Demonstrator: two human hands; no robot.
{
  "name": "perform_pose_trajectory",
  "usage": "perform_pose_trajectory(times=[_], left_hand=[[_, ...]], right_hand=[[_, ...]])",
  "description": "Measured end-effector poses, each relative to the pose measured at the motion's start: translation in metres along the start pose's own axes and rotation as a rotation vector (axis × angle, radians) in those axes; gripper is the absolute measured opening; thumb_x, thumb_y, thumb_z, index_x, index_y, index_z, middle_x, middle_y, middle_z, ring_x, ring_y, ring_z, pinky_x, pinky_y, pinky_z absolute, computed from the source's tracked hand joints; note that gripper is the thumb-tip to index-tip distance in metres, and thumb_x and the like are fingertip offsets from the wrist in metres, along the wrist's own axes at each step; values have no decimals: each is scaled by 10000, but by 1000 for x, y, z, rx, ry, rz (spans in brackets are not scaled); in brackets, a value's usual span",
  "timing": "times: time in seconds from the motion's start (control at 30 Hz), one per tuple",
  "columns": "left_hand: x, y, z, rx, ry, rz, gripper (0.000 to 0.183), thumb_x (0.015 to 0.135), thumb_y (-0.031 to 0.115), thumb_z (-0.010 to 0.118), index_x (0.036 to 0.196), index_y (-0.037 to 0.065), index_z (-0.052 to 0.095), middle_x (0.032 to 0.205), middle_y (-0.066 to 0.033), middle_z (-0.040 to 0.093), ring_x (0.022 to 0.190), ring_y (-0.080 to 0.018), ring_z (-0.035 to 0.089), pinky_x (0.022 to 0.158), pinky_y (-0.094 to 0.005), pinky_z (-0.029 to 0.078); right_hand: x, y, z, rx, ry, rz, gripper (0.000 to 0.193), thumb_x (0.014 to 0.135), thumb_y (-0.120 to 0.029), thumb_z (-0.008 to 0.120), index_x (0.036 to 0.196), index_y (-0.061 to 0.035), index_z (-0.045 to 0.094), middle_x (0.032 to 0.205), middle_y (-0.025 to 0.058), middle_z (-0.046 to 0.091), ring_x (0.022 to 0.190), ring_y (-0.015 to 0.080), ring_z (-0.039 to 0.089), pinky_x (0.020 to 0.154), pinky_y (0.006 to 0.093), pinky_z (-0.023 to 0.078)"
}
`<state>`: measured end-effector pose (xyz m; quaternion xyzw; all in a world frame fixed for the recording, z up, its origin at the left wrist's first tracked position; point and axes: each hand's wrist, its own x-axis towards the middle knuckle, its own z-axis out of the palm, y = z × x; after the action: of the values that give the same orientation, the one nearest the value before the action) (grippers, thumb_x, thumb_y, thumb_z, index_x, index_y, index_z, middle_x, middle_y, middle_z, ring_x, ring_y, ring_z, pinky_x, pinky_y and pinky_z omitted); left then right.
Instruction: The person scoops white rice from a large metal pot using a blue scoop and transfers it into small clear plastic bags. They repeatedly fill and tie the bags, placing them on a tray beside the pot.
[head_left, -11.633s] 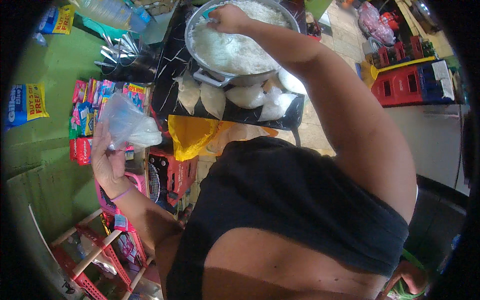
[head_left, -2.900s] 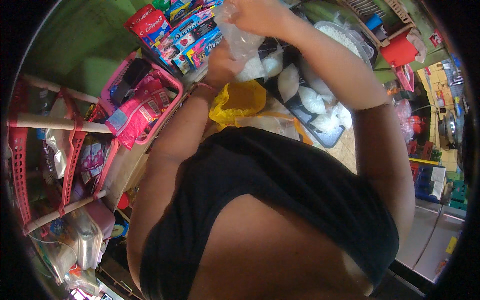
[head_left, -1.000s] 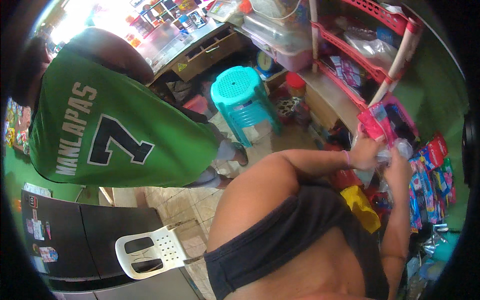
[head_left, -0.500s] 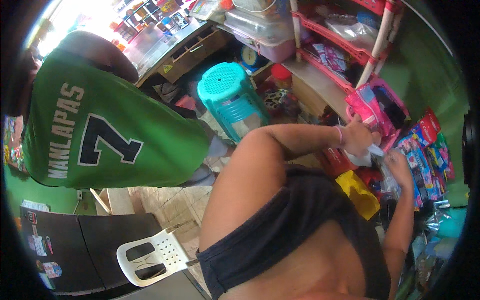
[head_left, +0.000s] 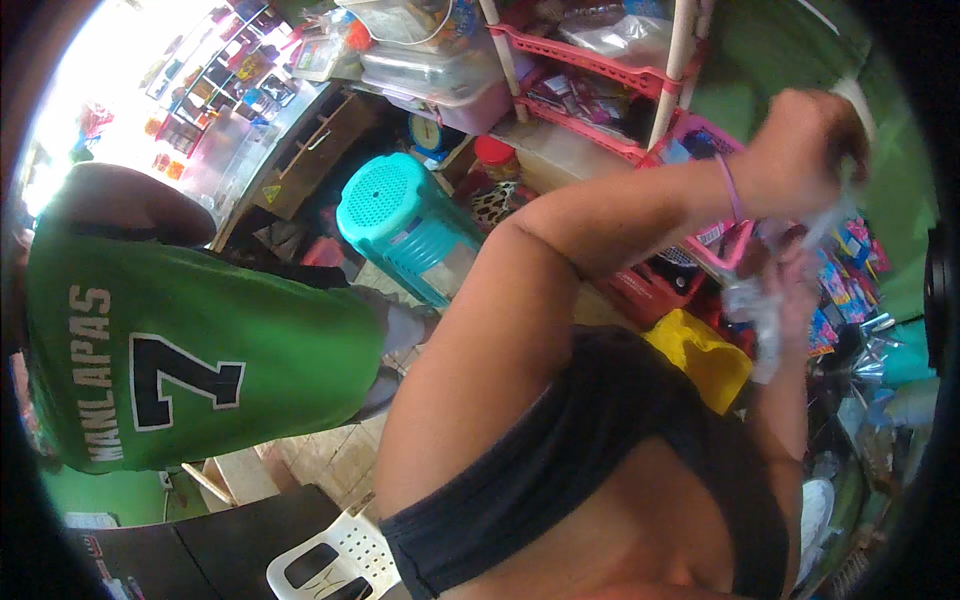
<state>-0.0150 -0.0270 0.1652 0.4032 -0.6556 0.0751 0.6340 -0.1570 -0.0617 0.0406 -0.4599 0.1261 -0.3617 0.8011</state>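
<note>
My left hand (head_left: pixel 800 150), with a pink band at the wrist, is raised at the upper right and closed on the top of a clear plastic bag (head_left: pixel 752 312). My right hand (head_left: pixel 795 285) is just below it, gripping the same bag lower down. The bag hangs between the two hands, with something whitish in it. My own dark top and left arm fill the middle of the view.
A person in a green jersey (head_left: pixel 190 350) stands at the left, back turned. A teal plastic stool (head_left: pixel 400 215) is on the floor, with a pink shelf rack (head_left: pixel 600 65) of goods behind it. A yellow bag (head_left: pixel 700 355) and a white chair (head_left: pixel 330 560) lie below.
My left hand has risen up and to the right, pulling the bag's top. My right hand stays below on the bag. The view has shifted slightly.
</note>
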Motion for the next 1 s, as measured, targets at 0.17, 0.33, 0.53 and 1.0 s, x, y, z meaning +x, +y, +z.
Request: perform_pose_trajectory(times=[0.17,0.33,0.53,1.0], left_hand=[[-40,26,-8,-284,-381,-55,147,611,111,658,745,57,632,699,-91,633,637,-230,627,593,-318,498],[-82,-50,-28,325,-495,-95,189,612,202,689,774,107,667,791,-90,644,722,-246,633,630,-345,503],[-110,-111,-21,-164,-597,-775,149,657,-29,559,796,1,603,767,-68,629,688,-129,581,603,-264,461],[-64,1,44,-1056,-320,-582,277,697,-26,673,715,101,426,703,25,508,659,-70,476,608,-213,396]], right_hand=[[-1,-25,13,-941,-446,-366,182,778,-249,523,861,-90,554,698,22,494,647,159,474,553,299,385],[39,-54,9,-1973,-613,-914,171,659,-170,583,806,-88,616,772,63,587,735,229,560,601,371,455],[27,-25,7,-1851,-352,-131,117,760,-215,571,767,-106,611,724,56,580,690,225,562,594,354,469],[-38,-28,-6,-458,-163,-278,226,835,-271,558,860,-48,585,716,46,561,672,172,560,614,322,455]])
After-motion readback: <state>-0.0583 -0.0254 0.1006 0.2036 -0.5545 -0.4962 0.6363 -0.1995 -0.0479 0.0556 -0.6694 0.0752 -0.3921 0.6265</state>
